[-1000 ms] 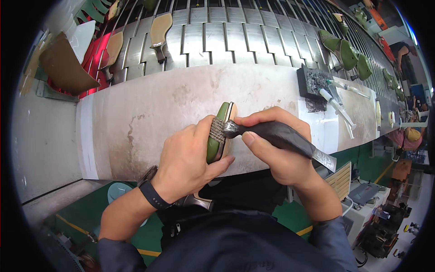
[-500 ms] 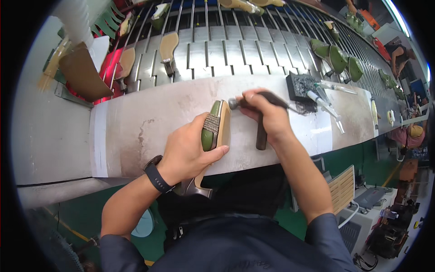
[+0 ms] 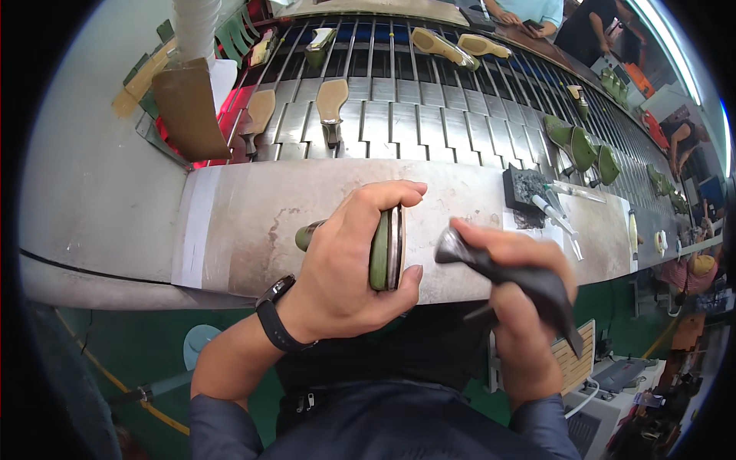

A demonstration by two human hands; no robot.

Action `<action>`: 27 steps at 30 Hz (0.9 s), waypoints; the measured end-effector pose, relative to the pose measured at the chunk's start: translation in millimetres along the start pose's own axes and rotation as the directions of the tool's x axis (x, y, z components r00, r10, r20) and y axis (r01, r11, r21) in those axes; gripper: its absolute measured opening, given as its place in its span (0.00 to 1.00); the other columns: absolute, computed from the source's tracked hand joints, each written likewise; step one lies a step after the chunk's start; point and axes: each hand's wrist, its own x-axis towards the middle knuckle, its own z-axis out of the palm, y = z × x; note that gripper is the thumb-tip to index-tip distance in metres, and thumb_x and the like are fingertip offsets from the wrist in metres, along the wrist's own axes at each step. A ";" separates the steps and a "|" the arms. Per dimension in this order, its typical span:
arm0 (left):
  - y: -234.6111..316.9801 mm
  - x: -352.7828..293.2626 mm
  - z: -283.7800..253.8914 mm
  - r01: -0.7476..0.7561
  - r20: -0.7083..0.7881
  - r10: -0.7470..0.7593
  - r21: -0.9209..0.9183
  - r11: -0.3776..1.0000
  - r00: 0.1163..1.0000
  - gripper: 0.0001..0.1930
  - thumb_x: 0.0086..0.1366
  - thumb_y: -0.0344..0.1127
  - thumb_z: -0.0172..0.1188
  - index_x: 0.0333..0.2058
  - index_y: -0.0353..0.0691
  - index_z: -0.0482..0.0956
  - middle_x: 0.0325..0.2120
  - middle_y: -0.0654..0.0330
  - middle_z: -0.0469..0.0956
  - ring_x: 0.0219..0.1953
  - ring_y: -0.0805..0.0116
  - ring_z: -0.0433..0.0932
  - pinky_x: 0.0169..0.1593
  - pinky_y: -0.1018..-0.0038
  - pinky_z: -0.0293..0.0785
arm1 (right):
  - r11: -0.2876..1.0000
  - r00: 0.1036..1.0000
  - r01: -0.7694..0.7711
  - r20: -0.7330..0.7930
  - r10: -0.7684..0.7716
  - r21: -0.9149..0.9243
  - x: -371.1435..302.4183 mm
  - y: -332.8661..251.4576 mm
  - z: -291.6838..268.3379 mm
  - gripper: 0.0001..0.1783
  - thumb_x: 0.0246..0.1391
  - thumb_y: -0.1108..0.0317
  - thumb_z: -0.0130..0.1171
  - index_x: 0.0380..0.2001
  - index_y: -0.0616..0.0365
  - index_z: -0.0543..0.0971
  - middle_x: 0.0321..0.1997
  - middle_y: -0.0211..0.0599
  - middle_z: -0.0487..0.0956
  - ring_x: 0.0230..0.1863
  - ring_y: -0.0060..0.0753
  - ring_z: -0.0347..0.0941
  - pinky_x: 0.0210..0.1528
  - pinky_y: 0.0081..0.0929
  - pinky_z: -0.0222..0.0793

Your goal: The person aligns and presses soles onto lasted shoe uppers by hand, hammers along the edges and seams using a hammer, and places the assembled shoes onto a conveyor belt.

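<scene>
A green high-heeled shoe (image 3: 380,251) with a pale sole is in my left hand (image 3: 341,261), over the worktable's near side. My fingers and thumb wrap around it, sole edge facing right; another green part shows left of the hand, and the rest is hidden by my palm. My right hand (image 3: 529,295), somewhat blurred, grips a dark hammer (image 3: 502,270). The hammer's rounded metal face points left towards the shoe, with a gap between them. Its handle is mostly hidden behind my right hand.
Beyond the worktable (image 3: 253,222) runs a slatted metal conveyor (image 3: 418,115) carrying several shoes, including one sole-up pump (image 3: 332,103). A black block (image 3: 525,188) and syringes (image 3: 553,213) lie at right. A cardboard flap (image 3: 192,107) hangs at left below a white hose. People stand beyond the conveyor.
My left hand has turned the shoe, so its heel no longer points towards me. The hammer has moved right and nearer to my body, its face swinging away from the shoe. The view has shifted.
</scene>
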 end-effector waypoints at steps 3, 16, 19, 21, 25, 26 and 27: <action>3.4 -0.5 10.0 0.005 -0.093 -0.003 0.022 1.000 0.996 0.35 0.51 0.27 0.71 0.60 0.31 0.70 0.52 0.43 0.79 0.52 0.42 0.81 0.58 0.59 0.77 | 0.995 0.956 0.044 0.292 -0.016 -0.088 10.0 -24.2 3.1 0.20 0.57 0.75 0.71 0.52 0.68 0.79 0.58 0.63 0.82 0.64 0.58 0.79 0.68 0.47 0.75; 3.8 -45.5 18.4 -0.213 -0.072 0.228 0.180 0.960 0.971 0.33 0.61 0.35 0.69 0.62 0.30 0.67 0.55 0.37 0.79 0.57 0.37 0.81 0.63 0.46 0.75 | 0.946 0.889 -0.185 0.365 0.276 -0.266 27.8 -50.6 15.0 0.18 0.56 0.69 0.73 0.45 0.69 0.79 0.50 0.65 0.85 0.56 0.55 0.84 0.63 0.47 0.79; -11.5 -85.8 32.7 -0.308 -0.150 0.360 0.285 0.908 0.921 0.37 0.70 0.52 0.66 0.67 0.34 0.65 0.61 0.39 0.76 0.63 0.42 0.78 0.67 0.41 0.69 | 0.965 0.888 -0.175 0.393 0.240 -0.195 -0.1 -29.0 19.2 0.17 0.58 0.70 0.70 0.47 0.69 0.80 0.53 0.63 0.85 0.56 0.54 0.84 0.62 0.44 0.79; -32.9 -104.2 44.3 -0.259 -0.242 0.374 0.400 0.879 0.895 0.37 0.71 0.53 0.65 0.68 0.36 0.63 0.63 0.38 0.74 0.64 0.42 0.77 0.68 0.39 0.67 | 0.940 0.903 -0.313 0.265 0.339 -0.136 -26.8 -3.9 29.2 0.15 0.61 0.74 0.67 0.49 0.68 0.80 0.54 0.58 0.85 0.55 0.45 0.85 0.61 0.38 0.79; -70.2 -139.5 44.3 -0.080 -0.248 0.285 0.610 0.789 0.926 0.35 0.73 0.50 0.63 0.70 0.42 0.60 0.67 0.38 0.70 0.68 0.40 0.73 0.71 0.34 0.60 | 0.796 0.801 -0.581 -0.056 0.596 0.169 -87.3 71.3 42.9 0.13 0.65 0.76 0.61 0.51 0.69 0.79 0.55 0.51 0.86 0.57 0.34 0.82 0.64 0.33 0.75; -77.2 -143.5 42.5 -0.069 -0.187 0.260 0.674 0.736 0.947 0.34 0.73 0.48 0.63 0.70 0.42 0.61 0.66 0.39 0.70 0.68 0.39 0.73 0.72 0.34 0.58 | 0.734 0.735 -0.631 -0.109 0.670 0.252 -95.7 79.5 47.5 0.13 0.65 0.76 0.60 0.50 0.70 0.79 0.54 0.51 0.86 0.57 0.35 0.82 0.65 0.34 0.74; -78.5 -148.2 45.3 -0.040 -0.218 0.228 0.633 0.773 0.949 0.31 0.73 0.45 0.62 0.68 0.42 0.63 0.66 0.39 0.70 0.68 0.39 0.73 0.73 0.34 0.56 | 0.721 0.724 -0.643 -0.105 0.682 0.256 -101.2 84.3 50.5 0.13 0.65 0.76 0.60 0.50 0.70 0.79 0.54 0.51 0.86 0.57 0.35 0.82 0.65 0.34 0.74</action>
